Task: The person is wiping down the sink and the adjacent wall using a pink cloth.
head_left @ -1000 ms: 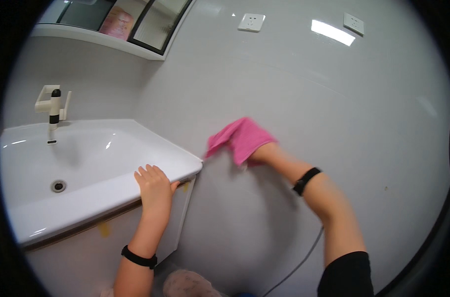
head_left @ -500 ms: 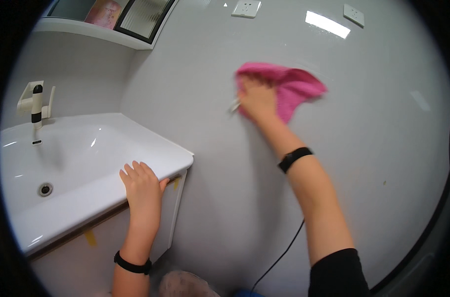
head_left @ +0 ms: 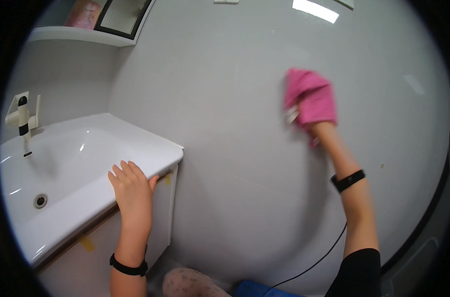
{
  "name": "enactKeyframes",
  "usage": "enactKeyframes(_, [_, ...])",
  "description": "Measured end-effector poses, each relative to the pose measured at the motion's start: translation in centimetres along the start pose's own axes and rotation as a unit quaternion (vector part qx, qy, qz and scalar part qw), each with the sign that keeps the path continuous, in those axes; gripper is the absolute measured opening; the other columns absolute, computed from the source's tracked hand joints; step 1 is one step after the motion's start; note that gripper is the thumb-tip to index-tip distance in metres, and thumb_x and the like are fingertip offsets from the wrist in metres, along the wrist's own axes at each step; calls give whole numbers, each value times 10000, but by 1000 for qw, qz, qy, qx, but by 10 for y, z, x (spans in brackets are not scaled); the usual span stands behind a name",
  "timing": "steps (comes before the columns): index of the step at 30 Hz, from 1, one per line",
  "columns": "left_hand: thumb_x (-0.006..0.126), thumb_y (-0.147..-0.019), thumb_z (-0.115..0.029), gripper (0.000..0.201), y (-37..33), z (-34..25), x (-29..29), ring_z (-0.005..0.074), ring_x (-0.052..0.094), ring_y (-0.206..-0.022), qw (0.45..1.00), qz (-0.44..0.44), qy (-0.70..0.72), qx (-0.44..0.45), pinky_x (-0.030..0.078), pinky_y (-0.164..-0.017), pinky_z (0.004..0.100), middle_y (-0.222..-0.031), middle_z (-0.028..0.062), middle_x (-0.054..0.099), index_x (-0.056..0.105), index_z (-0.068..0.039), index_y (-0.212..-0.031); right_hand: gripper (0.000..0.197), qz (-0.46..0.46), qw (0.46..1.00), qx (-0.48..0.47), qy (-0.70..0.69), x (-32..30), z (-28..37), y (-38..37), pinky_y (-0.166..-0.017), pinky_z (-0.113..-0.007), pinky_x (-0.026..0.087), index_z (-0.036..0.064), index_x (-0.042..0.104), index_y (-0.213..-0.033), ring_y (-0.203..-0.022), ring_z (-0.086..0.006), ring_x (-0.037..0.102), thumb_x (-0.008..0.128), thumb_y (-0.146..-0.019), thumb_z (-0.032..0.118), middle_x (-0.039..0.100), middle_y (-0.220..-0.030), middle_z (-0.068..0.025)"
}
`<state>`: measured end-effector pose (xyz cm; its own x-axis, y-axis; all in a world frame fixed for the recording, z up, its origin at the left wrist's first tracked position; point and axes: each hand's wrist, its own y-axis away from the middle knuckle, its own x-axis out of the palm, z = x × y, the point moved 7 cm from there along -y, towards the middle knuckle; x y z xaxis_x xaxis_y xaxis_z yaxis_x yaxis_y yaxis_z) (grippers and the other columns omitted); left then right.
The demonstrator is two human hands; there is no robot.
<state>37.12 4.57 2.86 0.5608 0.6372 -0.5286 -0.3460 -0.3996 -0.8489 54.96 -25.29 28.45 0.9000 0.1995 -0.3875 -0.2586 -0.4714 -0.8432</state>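
My right hand (head_left: 322, 129) is mostly hidden by a pink cloth (head_left: 311, 96), which it holds against the grey wall (head_left: 225, 128). A small white tag hangs at the cloth's left side, and the cloth is slightly blurred. On the front rim of the white washbasin (head_left: 151, 138) rests my left hand (head_left: 132, 190), palm down. Its fingers are stretched over the rim and its thumb lies along the outer edge. That hand holds nothing.
A cream faucet (head_left: 24, 119) with black bands stands at the basin's back left, above the drain (head_left: 40, 200). Overhead at left hangs a white shelf (head_left: 81, 35). A black cable (head_left: 314, 265) runs down to a blue object (head_left: 264, 289) on the floor.
My right hand has swept the pink cloth to the right across the wall, and the cloth now covers most of the hand. My left hand stays on the basin rim. The view has shifted slightly.
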Motion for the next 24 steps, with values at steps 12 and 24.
enactKeyframes(12, [636,-795,-546,604,1,3,10,295,578,-1002,1000,-1,-10,-3,430,-928,428,-945,115,615,618,23,-997,352,214,963,-63,-150,117,140,121,-933,-550,369,156,610,-1149,-1023,-271,580,561,-835,309,652,-1040,-40])
enactKeyframes(24, [643,-786,-561,530,-5,5,5,216,550,-802,999,42,-7,2,450,-772,358,-766,50,543,600,-34,-823,358,-56,964,-10,-259,29,166,-11,-970,-366,423,110,604,-1208,-1110,-285,537,589,-864,210,583,-1173,-115])
